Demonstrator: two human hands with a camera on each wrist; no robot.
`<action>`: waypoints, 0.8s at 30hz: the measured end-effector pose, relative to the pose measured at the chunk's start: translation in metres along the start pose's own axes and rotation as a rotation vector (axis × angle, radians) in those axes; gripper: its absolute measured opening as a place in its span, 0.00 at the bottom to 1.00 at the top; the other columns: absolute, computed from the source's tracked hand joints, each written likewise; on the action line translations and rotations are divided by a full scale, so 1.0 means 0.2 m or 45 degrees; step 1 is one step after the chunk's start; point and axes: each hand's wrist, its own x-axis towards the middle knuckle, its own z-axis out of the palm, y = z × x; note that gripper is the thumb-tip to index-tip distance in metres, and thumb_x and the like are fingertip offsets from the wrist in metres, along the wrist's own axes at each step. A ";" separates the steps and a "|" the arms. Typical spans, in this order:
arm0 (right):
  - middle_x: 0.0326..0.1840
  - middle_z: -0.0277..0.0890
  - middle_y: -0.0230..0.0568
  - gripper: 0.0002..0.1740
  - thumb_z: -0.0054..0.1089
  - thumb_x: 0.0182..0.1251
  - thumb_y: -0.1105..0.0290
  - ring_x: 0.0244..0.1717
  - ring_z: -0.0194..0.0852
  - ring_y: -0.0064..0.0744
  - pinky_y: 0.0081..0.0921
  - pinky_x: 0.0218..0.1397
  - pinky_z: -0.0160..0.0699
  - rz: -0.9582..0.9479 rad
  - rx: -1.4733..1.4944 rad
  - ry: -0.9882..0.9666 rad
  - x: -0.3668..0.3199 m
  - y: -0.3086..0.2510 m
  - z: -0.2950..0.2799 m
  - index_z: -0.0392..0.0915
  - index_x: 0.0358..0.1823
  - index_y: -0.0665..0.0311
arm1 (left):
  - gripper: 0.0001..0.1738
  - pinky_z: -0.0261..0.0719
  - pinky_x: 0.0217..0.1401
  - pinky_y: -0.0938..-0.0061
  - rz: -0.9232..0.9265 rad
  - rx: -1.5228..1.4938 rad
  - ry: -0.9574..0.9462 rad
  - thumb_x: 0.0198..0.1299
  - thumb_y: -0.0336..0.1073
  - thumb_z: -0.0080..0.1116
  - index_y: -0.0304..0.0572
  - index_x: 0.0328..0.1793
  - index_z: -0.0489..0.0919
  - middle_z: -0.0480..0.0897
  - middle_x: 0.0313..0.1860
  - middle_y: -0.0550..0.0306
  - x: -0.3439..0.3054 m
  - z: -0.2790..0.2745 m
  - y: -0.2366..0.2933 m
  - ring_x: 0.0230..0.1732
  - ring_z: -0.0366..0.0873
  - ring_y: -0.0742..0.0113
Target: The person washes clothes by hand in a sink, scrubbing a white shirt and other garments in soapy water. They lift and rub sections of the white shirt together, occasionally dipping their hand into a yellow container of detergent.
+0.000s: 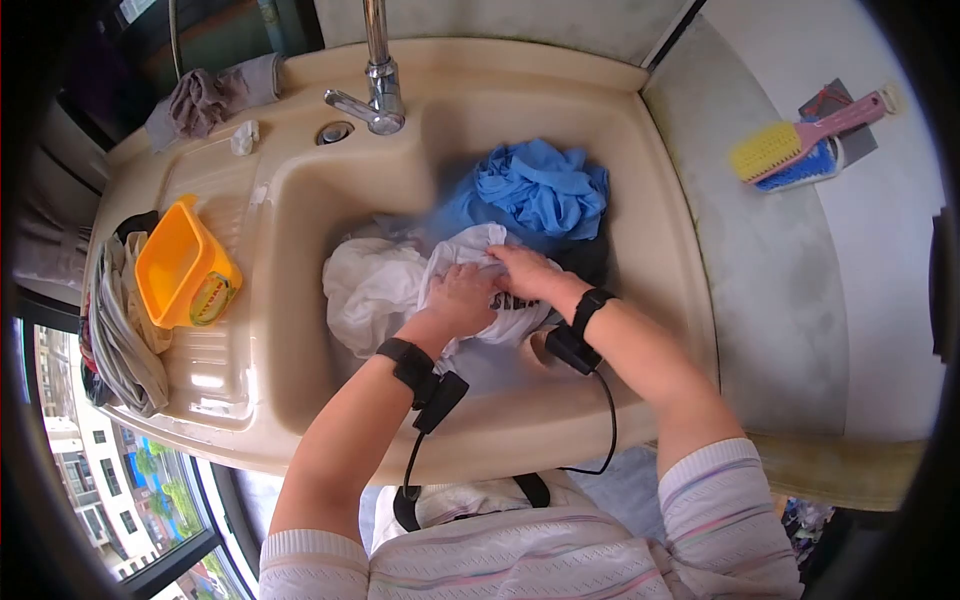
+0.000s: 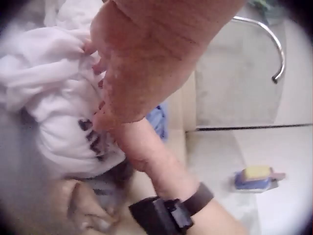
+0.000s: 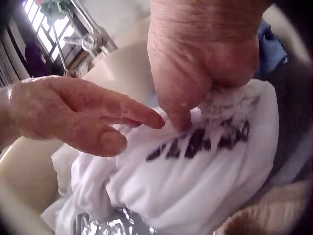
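A wet white garment with black lettering (image 3: 195, 171) lies bunched in the sink (image 1: 295, 320), partly in cloudy water. My right hand (image 1: 525, 272) grips a gathered fold of it just above the print; in the right wrist view that hand (image 3: 205, 58) has its thumb pressed down into the cloth. To its left, my left hand (image 1: 462, 298) rests on the same garment. The right wrist view shows the left hand (image 3: 63, 110) with extended fingers and a gap between thumb and forefinger. More white cloth (image 1: 365, 285) lies at the left, beside the hands.
Blue cloth (image 1: 540, 190) is heaped behind the hands, with dark cloth (image 1: 585, 262) beneath. The tap (image 1: 380, 100) rises at the back. An orange basket (image 1: 185, 260) and folded clothes (image 1: 125, 320) lie on the left drainboard. Brushes (image 1: 790, 155) are at the right.
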 end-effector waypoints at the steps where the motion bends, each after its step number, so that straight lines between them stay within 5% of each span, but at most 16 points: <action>1: 0.56 0.67 0.48 0.27 0.58 0.52 0.68 0.58 0.64 0.47 0.35 0.58 0.64 0.098 -0.101 -0.032 0.00 -0.01 0.05 0.65 0.57 0.59 | 0.31 0.57 0.64 0.55 -0.004 -0.011 -0.011 0.47 0.47 0.58 0.54 0.61 0.68 0.62 0.64 0.47 0.03 0.03 -0.02 0.64 0.59 0.48; 4: 0.57 0.66 0.50 0.25 0.54 0.55 0.69 0.59 0.63 0.46 0.36 0.60 0.63 0.220 -0.219 -0.167 0.02 0.00 0.13 0.66 0.57 0.59 | 0.37 0.52 0.66 0.51 0.011 0.103 -0.289 0.46 0.51 0.56 0.57 0.65 0.62 0.56 0.68 0.48 0.10 0.11 -0.08 0.66 0.56 0.47; 6: 0.57 0.67 0.50 0.23 0.52 0.56 0.70 0.59 0.64 0.45 0.36 0.59 0.64 0.244 -0.243 -0.260 0.06 0.05 0.16 0.67 0.56 0.60 | 0.37 0.53 0.66 0.52 -0.006 -0.143 -0.427 0.47 0.52 0.54 0.57 0.66 0.61 0.58 0.67 0.47 0.13 0.11 -0.10 0.66 0.56 0.46; 8: 0.54 0.69 0.51 0.18 0.51 0.57 0.68 0.55 0.67 0.48 0.37 0.57 0.66 0.238 -0.306 -0.599 0.10 0.09 0.20 0.73 0.50 0.63 | 0.37 0.54 0.66 0.54 -0.046 -0.139 -0.468 0.46 0.51 0.54 0.57 0.66 0.62 0.61 0.65 0.47 0.17 0.17 -0.11 0.66 0.57 0.47; 15: 0.43 0.75 0.53 0.15 0.55 0.53 0.70 0.46 0.73 0.49 0.35 0.48 0.71 0.361 -0.159 -0.510 0.12 0.08 0.13 0.75 0.44 0.66 | 0.28 0.65 0.58 0.64 0.001 -0.253 -0.478 0.47 0.48 0.52 0.47 0.56 0.73 0.75 0.52 0.43 0.21 0.19 -0.15 0.55 0.70 0.48; 16: 0.42 0.76 0.52 0.15 0.54 0.52 0.72 0.44 0.74 0.46 0.33 0.47 0.71 0.292 0.017 -0.297 0.12 0.11 0.11 0.76 0.43 0.66 | 0.28 0.65 0.58 0.64 0.002 -0.249 -0.472 0.47 0.48 0.52 0.47 0.56 0.73 0.75 0.52 0.43 0.21 0.17 -0.17 0.55 0.70 0.48; 17: 0.41 0.76 0.51 0.15 0.53 0.50 0.74 0.42 0.75 0.43 0.31 0.46 0.72 0.221 0.192 -0.084 0.11 0.10 0.06 0.76 0.42 0.66 | 0.26 0.68 0.55 0.65 0.050 -0.320 -0.360 0.46 0.46 0.53 0.45 0.53 0.74 0.76 0.49 0.44 0.22 0.14 -0.19 0.52 0.72 0.49; 19: 0.39 0.78 0.44 0.12 0.52 0.48 0.77 0.41 0.76 0.41 0.32 0.45 0.72 0.259 0.401 -0.055 0.11 0.09 -0.04 0.78 0.36 0.66 | 0.24 0.70 0.51 0.66 0.107 -0.384 -0.248 0.46 0.43 0.55 0.43 0.51 0.75 0.78 0.47 0.45 0.23 0.08 -0.20 0.49 0.74 0.49; 21: 0.35 0.78 0.39 0.13 0.48 0.45 0.80 0.39 0.74 0.30 0.26 0.44 0.71 0.049 0.949 -0.162 0.07 -0.06 -0.25 0.77 0.35 0.68 | 0.23 0.72 0.45 0.69 -0.056 -0.762 0.266 0.43 0.37 0.59 0.39 0.49 0.76 0.80 0.40 0.49 0.18 -0.07 -0.16 0.41 0.77 0.55; 24: 0.36 0.75 0.33 0.17 0.44 0.43 0.82 0.39 0.70 0.22 0.20 0.45 0.68 -0.144 0.817 -0.321 0.01 -0.21 -0.43 0.76 0.37 0.67 | 0.21 0.73 0.40 0.73 0.169 -0.955 0.433 0.43 0.33 0.62 0.34 0.46 0.76 0.81 0.33 0.53 0.09 -0.19 -0.09 0.35 0.77 0.64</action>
